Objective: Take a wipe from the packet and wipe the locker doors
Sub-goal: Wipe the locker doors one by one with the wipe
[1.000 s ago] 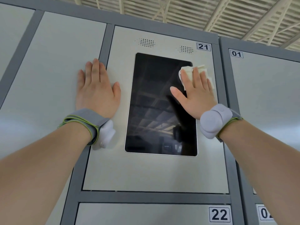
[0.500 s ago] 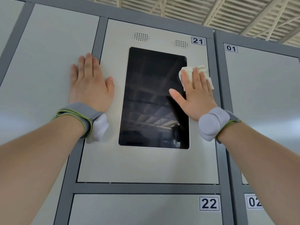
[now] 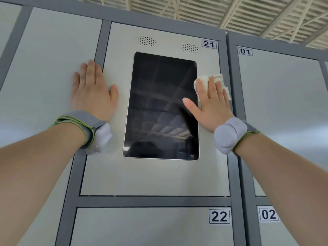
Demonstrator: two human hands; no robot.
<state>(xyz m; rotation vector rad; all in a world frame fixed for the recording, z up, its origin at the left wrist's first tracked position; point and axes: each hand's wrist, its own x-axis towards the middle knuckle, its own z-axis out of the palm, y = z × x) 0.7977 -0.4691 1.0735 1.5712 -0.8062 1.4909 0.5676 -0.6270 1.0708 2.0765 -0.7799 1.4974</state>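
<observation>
Moved: right hand (image 3: 212,107) and wipe (image 3: 218,78) edged right on door 21 (image 3: 154,176).
Right hand: flat, fingers straight, pressing wipe.
Left hand (image 3: 92,96): flat, centre left, holding nothing.

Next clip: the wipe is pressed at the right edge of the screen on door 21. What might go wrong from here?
1. The wipe is only pinned under the straight fingers of the right hand, not gripped, so it may slip out and drop.
2. It overlaps the edge of the screen; a pass could streak it or trigger a touch.
3. The bare left hand lies flat beside door 21 and may leave prints.
</observation>
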